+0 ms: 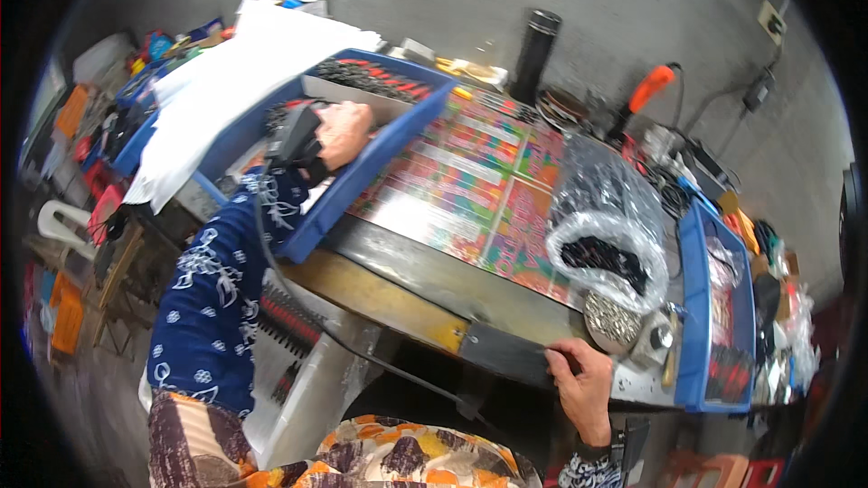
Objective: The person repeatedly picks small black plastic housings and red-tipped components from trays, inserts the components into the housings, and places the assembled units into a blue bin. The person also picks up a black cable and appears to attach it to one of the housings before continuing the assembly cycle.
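Observation:
My left hand (344,134) reaches into a large blue plastic bin (312,233) on the workbench, with a black device strapped at the wrist. Its fingers point down and are hidden, so what they touch does not show. Inside the bin, black and red slender parts (384,81) lie in a pile behind a light divider (348,92). My right hand (583,387) rests at the bench's front edge, fingers curled, its thumb at the end of a flat black plate (506,354). Whether it pinches something small cannot be made out.
A clear plastic bag (606,190) of dark parts sits right of centre on a colourful printed sheet (452,185). Nearby are a bowl of small metal pieces (613,321), a second blue bin (694,307), a black cylinder (535,54) and an orange-handled tool (649,90). White sheeting (235,81) drapes at left.

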`<state>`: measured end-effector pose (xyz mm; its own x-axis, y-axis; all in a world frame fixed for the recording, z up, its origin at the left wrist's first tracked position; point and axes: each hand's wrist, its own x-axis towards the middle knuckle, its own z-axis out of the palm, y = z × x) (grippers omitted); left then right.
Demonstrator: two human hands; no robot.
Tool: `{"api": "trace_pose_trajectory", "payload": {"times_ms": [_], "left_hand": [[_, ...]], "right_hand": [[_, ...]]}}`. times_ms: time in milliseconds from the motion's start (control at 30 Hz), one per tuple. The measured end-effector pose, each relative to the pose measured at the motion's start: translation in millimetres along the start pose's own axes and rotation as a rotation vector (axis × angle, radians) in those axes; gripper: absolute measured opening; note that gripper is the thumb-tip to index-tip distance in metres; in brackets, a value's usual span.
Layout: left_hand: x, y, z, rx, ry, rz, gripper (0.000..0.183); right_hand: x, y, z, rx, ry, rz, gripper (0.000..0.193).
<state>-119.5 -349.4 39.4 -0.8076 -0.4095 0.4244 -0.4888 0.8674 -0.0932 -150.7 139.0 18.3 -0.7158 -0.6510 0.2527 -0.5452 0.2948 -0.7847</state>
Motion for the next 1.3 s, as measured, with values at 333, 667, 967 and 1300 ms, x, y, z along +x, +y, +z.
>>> {"api": "trace_pose_trajectory", "payload": {"times_ms": [333, 667, 967, 1300], "left_hand": [[-11.1, -18.9, -7.3, -0.086, 0.158, -0.129, 0.025], [-10.9, -47.4, 3.9, -0.311, 0.296, -0.077, 0.014], [-27.7, -6.9, -37.2, -0.585, 0.484, 0.016, 0.015], [-89.6, 99.3, -70.8, -0.902, 0.215, 0.04, 0.008]], "right_hand": [[-0.3, -15.8, -65.6, -0.179, 0.132, -0.093, 0.014], [-0.3, 38.1, -186.4, -0.726, 0.666, 0.062, 0.014], [-13.3, 97.7, -254.4, -1.131, 0.486, 0.396, 0.02], [-25.1, 107.3, -255.6, -1.064, 0.509, 0.386, 0.022]]}}
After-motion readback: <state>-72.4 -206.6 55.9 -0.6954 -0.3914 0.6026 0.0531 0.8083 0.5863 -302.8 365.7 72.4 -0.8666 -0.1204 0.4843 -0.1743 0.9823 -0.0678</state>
